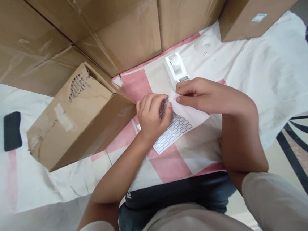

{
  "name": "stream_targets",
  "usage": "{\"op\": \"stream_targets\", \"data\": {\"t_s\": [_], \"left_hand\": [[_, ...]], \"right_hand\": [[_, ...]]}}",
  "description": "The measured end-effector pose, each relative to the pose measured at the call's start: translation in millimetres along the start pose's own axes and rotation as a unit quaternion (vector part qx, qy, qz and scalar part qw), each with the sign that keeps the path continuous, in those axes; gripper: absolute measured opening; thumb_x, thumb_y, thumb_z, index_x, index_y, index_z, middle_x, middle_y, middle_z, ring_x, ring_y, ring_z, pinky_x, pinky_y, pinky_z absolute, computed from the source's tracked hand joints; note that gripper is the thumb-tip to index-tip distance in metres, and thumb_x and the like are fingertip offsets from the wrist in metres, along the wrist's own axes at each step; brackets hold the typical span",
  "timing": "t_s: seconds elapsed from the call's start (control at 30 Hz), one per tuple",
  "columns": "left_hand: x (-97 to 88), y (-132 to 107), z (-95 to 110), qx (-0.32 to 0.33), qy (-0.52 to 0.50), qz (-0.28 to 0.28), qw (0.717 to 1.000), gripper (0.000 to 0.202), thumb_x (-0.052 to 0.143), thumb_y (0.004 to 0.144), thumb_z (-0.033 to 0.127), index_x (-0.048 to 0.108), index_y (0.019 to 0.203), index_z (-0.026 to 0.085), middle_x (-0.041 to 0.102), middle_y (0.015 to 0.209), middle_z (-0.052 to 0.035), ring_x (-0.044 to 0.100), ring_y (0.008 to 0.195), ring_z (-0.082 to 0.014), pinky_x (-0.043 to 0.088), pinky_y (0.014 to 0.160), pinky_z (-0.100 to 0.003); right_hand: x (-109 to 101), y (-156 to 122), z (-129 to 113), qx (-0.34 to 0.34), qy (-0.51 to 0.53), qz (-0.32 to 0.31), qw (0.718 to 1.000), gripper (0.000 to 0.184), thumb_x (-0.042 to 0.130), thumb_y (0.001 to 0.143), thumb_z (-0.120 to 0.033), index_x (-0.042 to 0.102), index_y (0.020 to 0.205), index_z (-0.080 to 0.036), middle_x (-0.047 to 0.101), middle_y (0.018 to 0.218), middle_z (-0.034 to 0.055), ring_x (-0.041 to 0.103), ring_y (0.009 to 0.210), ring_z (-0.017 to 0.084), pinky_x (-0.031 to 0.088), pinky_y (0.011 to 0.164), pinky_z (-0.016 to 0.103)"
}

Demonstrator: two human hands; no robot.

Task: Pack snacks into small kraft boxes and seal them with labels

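Note:
A sheet of blue-bordered labels (169,134) lies slanted over the red and white cloth in front of me. My left hand (153,112) is curled on its upper left part, thumb and fingers pinching the sheet. From the upper right, my right hand (195,95) pinches the blank white part of the sheet, which is bent up and shows no printing. Whether a single label is between the right fingertips is too small to tell. Just beyond that hand stands a white tape dispenser (176,68).
At left, a worn cardboard box (80,119) lies tilted near my left forearm, with a black phone (12,131) past it. Large taped cartons (130,34) line the back. Another carton (245,19) at the right bears one blue-bordered label (259,17). The cloth (269,71) has folds.

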State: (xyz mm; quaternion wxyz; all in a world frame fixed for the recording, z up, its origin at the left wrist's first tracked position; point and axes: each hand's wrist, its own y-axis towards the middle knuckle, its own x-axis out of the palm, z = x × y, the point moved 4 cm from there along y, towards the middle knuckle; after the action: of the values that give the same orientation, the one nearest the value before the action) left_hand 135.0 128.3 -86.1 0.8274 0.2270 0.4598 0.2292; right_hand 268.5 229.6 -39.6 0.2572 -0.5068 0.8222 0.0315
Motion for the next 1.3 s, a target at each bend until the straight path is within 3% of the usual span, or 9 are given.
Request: {"op": "stream_targets", "data": {"t_s": [0.33,0.63,0.7,0.77,0.83,0.9,1.03,1.17,1.3], "left_hand": [[0.1,0.2,-3.1,-0.02,0.009,-0.015,1.0,0.019,0.048,0.102,0.035,0.057,0.092,0.022,0.066,0.087,-0.0021,0.061,0.085,-0.0185,0.036,0.082,-0.037],[-1.7,2.5,-4.2,-0.027,-0.034,0.011,0.999,0.019,0.049,0.102,0.034,0.056,0.091,0.021,0.065,0.085,-0.0012,0.059,0.079,-0.0168,0.037,0.081,-0.036],[-2.3,2.5,-4.7,-0.025,-0.037,0.014,0.999,0.021,0.048,0.103,0.037,0.057,0.092,0.021,0.065,0.086,-0.0017,0.059,0.081,-0.017,0.038,0.081,-0.035],[-2.6,1.9,-5.5,-0.025,-0.04,0.012,0.999,0.027,0.044,0.104,0.042,0.057,0.092,0.021,0.065,0.087,-0.0026,0.06,0.082,-0.0173,0.04,0.081,-0.035],[-2.3,0.9,-6.5,-0.027,-0.047,0.007,0.999,0.035,0.039,0.105,0.049,0.057,0.093,0.021,0.065,0.088,-0.0037,0.06,0.084,-0.018,0.041,0.081,-0.036],[-1.9,0.0,-6.9,-0.026,-0.064,0.005,0.998,0.04,0.036,0.104,0.055,0.057,0.094,0.021,0.065,0.089,-0.0047,0.06,0.084,-0.0188,0.042,0.081,-0.036],[-1.0,0.6,-8.2,-0.032,-0.11,0.001,0.993,0.044,0.034,0.103,0.059,0.055,0.093,0.022,0.062,0.086,-0.0042,0.058,0.08,-0.0185,0.044,0.076,-0.035],[1.8,1.5,-14.4,-0.05,-0.155,-0.014,0.987,0.039,0.037,0.104,0.057,0.053,0.093,0.022,0.061,0.088,-0.0041,0.058,0.079,-0.0172,0.046,0.073,-0.032],[6.2,-1.2,-19.2,-0.053,-0.192,-0.009,0.98,0.046,0.037,0.101,0.065,0.055,0.1,0.022,0.06,0.09,-0.0047,0.058,0.079,-0.0172,0.049,0.071,-0.032]], "right_hand": [[-5.0,-2.6,-1.2,-0.004,-0.053,0.015,0.999,0.036,0.055,0.095,-0.038,0.046,0.066,-0.019,0.049,0.074,0.0003,0.047,0.071,0.014,0.038,0.069,0.029],[-26.7,-22.6,25.9,0.102,-0.114,-0.012,0.988,0.031,0.063,0.088,-0.035,0.051,0.065,-0.019,0.044,0.059,-0.0017,0.044,0.057,0.013,0.033,0.058,0.029],[-36.1,-28.6,33.4,0.142,-0.177,0.022,0.974,0.022,0.065,0.086,-0.033,0.059,0.07,-0.019,0.047,0.061,-0.0007,0.045,0.059,0.014,0.034,0.06,0.03],[-45.0,-34.4,33.0,0.174,-0.247,0.104,0.948,0.016,0.064,0.086,-0.031,0.068,0.087,-0.016,0.056,0.071,0.003,0.05,0.065,0.016,0.036,0.065,0.032],[-47.3,-37.6,21.2,0.145,-0.292,0.196,0.925,0.031,0.063,0.087,-0.031,0.07,0.112,-0.013,0.062,0.089,0.0085,0.054,0.075,0.019,0.039,0.072,0.035],[-37.2,-34.4,3.8,0.042,-0.278,0.22,0.934,0.044,0.067,0.087,-0.034,0.067,0.126,-0.015,0.063,0.098,0.01,0.056,0.082,0.02,0.04,0.076,0.035],[-0.2,-16.5,-18.3,-0.148,-0.17,0.089,0.97,0.024,0.07,0.089,-0.035,0.075,0.11,-0.023,0.064,0.088,0.0019,0.057,0.077,0.016,0.04,0.073,0.029],[11.2,-4.0,-19.4,-0.19,-0.146,0.08,0.968,0.017,0.062,0.096,-0.029,0.077,0.094,-0.02,0.065,0.082,0.0015,0.056,0.073,0.014,0.036,0.07,0.028],[-1.0,-5.9,-16.3,-0.164,-0.157,0.139,0.964,0.02,0.06,0.096,-0.026,0.074,0.083,-0.019,0.065,0.079,0.0014,0.055,0.07,0.014,0.035,0.068,0.028]]}}
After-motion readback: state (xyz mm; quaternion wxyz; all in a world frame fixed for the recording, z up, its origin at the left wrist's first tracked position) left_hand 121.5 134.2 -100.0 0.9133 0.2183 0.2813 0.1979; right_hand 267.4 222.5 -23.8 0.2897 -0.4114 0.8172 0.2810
